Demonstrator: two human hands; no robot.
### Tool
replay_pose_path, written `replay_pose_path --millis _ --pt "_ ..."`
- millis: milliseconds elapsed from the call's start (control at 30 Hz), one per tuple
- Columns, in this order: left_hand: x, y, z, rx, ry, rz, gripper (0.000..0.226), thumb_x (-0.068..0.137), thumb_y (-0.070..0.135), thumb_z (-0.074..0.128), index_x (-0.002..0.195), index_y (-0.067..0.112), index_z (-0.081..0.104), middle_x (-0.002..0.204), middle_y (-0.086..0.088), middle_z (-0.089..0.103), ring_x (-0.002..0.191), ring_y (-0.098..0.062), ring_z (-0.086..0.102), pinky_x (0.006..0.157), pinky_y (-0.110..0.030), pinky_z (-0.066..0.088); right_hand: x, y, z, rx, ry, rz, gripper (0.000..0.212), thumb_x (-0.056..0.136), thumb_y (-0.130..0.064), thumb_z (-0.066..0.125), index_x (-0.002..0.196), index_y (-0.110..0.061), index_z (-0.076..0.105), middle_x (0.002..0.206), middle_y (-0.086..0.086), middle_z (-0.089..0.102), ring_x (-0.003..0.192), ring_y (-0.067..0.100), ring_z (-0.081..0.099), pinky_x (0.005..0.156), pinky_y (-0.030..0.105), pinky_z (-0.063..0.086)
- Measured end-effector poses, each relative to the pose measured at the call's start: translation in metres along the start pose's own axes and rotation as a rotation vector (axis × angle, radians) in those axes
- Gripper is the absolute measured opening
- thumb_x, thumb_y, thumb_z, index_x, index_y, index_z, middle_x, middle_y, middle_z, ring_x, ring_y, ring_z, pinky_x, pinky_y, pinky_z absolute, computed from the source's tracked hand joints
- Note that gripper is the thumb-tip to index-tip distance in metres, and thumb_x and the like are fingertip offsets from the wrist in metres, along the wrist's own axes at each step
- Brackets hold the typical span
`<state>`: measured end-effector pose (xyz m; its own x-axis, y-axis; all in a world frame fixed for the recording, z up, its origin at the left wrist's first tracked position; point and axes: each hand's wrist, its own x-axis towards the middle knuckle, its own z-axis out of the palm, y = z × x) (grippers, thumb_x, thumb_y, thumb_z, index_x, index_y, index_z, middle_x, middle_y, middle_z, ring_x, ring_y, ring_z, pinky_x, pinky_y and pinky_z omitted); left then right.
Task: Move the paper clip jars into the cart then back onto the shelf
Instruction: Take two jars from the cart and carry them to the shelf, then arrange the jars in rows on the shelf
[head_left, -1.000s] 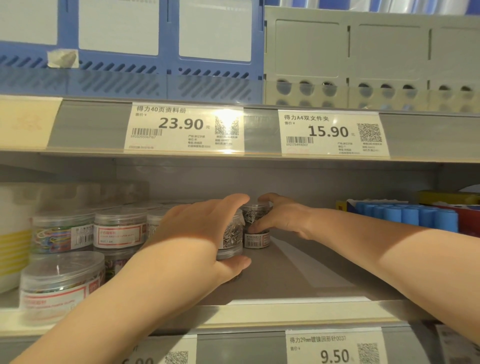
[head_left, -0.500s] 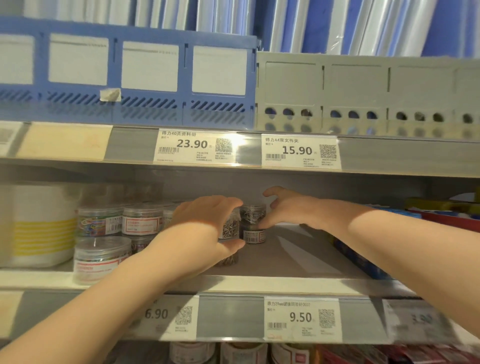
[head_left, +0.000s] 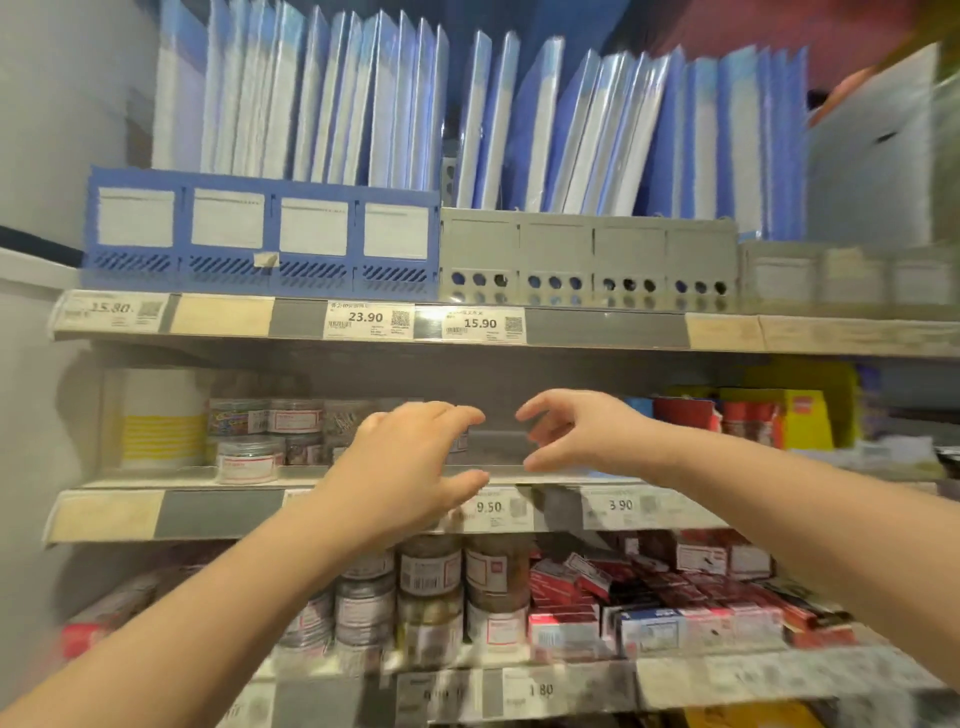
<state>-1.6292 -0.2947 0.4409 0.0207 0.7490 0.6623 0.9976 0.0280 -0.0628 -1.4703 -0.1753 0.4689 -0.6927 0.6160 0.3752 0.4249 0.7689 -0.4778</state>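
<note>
Just in front of the middle shelf (head_left: 363, 475), the fingers (head_left: 457, 415) of the left hand (head_left: 410, 467) are spread and curled with the thumb held low, and nothing is between them. Close to its right, the right hand (head_left: 576, 434) mirrors it: fingers apart, thumb below, palm turned toward the other hand, also holding nothing. A gap lies between the two hands, and through it shows a bare grey stretch of the shelf's floor. Behind the left hand's fingertips a small piece of a clear jar (head_left: 460, 440) with a label peeks out; how many jars stand there is hidden by the hand. Farther left on the same shelf sit more paper clip jars (head_left: 249, 460), clear round tubs with white and red labels, some stacked two high, one filled with coloured clips. Beside them at the far left stands a white tub with yellow stripes (head_left: 161, 421). To the right of the hands are red and yellow boxes (head_left: 753, 421), blurred. Price tags (head_left: 488, 506) run along the shelf's front edge. On the shelf above, blue folders (head_left: 363, 104) stand in blue (head_left: 260, 234) and grey file holders (head_left: 587, 260). The shelf below holds more jars (head_left: 431, 571) and small red and white boxes (head_left: 649, 597). Both bare forearms reach in from the lower corners.
</note>
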Motion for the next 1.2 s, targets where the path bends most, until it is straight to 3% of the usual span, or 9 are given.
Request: replay_pose_path --millis 100,233,333,600,733,867,1000,1100,1200 --pt "-0.030 0.031 -0.017 -0.010 -0.013 0.044 0.058 0.089 0.052 0.047 0.141 0.035 0.030 0.143 0.014 0.038 0.132 -0.009 0.033 0.109 -0.036 0.029 -0.060 -0.017 -0.006 0.017 0.029 0.009 0.040 0.079 -0.023 0.074 0.115 -0.029 0.057 0.095 -0.013 0.062 0.087 0.000 0.059 0.071 0.013 0.045" --pt "-0.078 0.077 -0.038 -0.122 -0.041 0.101 0.055 0.088 0.050 0.050 0.139 0.034 0.035 0.140 0.012 0.044 0.129 -0.010 0.039 0.106 -0.036 0.034 -0.144 -0.032 -0.003 -0.134 0.083 0.048 0.032 0.080 -0.030 0.071 0.109 -0.035 0.058 0.096 -0.015 0.063 0.091 0.003 0.059 0.082 0.022 0.047" --pt "-0.110 0.110 -0.052 -0.182 -0.078 0.158 0.051 0.088 0.048 0.051 0.136 0.034 0.039 0.134 0.011 0.050 0.122 -0.010 0.045 0.101 -0.031 0.037 -0.208 -0.043 -0.001 -0.217 0.070 0.035 0.032 0.082 -0.031 0.069 0.112 -0.032 0.059 0.096 -0.014 0.061 0.091 0.003 0.056 0.073 0.013 0.043" --pt "-0.176 0.215 -0.087 -0.329 -0.174 0.295 0.050 0.090 0.046 0.051 0.137 0.035 0.039 0.139 0.015 0.046 0.126 -0.005 0.042 0.105 -0.026 0.033 -0.368 -0.054 -0.028 -0.178 0.121 0.168 0.021 0.086 -0.029 0.063 0.107 -0.032 0.060 0.092 -0.014 0.062 0.086 0.002 0.057 0.072 0.015 0.045" --pt "-0.207 0.296 -0.106 -0.384 -0.189 0.431 0.048 0.091 0.043 0.050 0.136 0.032 0.041 0.137 0.012 0.047 0.124 -0.007 0.043 0.105 -0.023 0.033 -0.465 -0.048 -0.051 -0.139 0.154 0.273 0.013 0.090 -0.025 0.058 0.101 -0.032 0.061 0.095 -0.008 0.065 0.088 0.009 0.060 0.079 0.027 0.049" --pt "-0.241 0.394 -0.121 -0.481 -0.255 0.516 0.048 0.092 0.049 0.042 0.138 0.040 0.034 0.144 0.017 0.036 0.130 -0.006 0.034 0.107 -0.023 0.026 -0.587 -0.040 -0.078 -0.162 0.217 0.388 0.013 0.092 -0.021 0.055 0.103 -0.028 0.061 0.088 -0.013 0.061 0.079 0.003 0.057 0.069 0.014 0.042" --pt "-0.289 0.500 -0.132 -0.634 -0.281 0.581 0.044 0.091 0.047 0.045 0.134 0.039 0.040 0.140 0.017 0.042 0.125 -0.004 0.040 0.099 -0.022 0.031 -0.716 -0.033 -0.103 -0.225 0.298 0.556 0.015 0.092 -0.019 0.055 0.104 -0.023 0.062 0.092 -0.007 0.064 0.082 0.014 0.060 0.074 0.028 0.048" --pt "-0.325 0.575 -0.130 -0.741 -0.337 0.610 0.041 0.091 0.042 0.049 0.131 0.035 0.046 0.137 0.014 0.046 0.120 -0.008 0.047 0.088 -0.019 0.035 -0.806 -0.029 -0.110 -0.261 0.386 0.705 0.022 0.091 -0.016 0.054 0.111 -0.020 0.063 0.095 -0.006 0.061 0.066 -0.002 0.055 0.067 0.014 0.044" --pt "-0.357 0.639 -0.117 -0.803 -0.418 0.649 0.038 0.091 0.046 0.050 0.126 0.031 0.053 0.128 0.008 0.056 0.109 -0.010 0.054 0.076 -0.017 0.033 -0.885 -0.020 -0.108 -0.224 0.497 0.843 0.020 0.091 -0.017 0.056 0.109 -0.023 0.064 0.093 -0.006 0.064 0.075 0.004 0.058 0.076 0.021 0.049"
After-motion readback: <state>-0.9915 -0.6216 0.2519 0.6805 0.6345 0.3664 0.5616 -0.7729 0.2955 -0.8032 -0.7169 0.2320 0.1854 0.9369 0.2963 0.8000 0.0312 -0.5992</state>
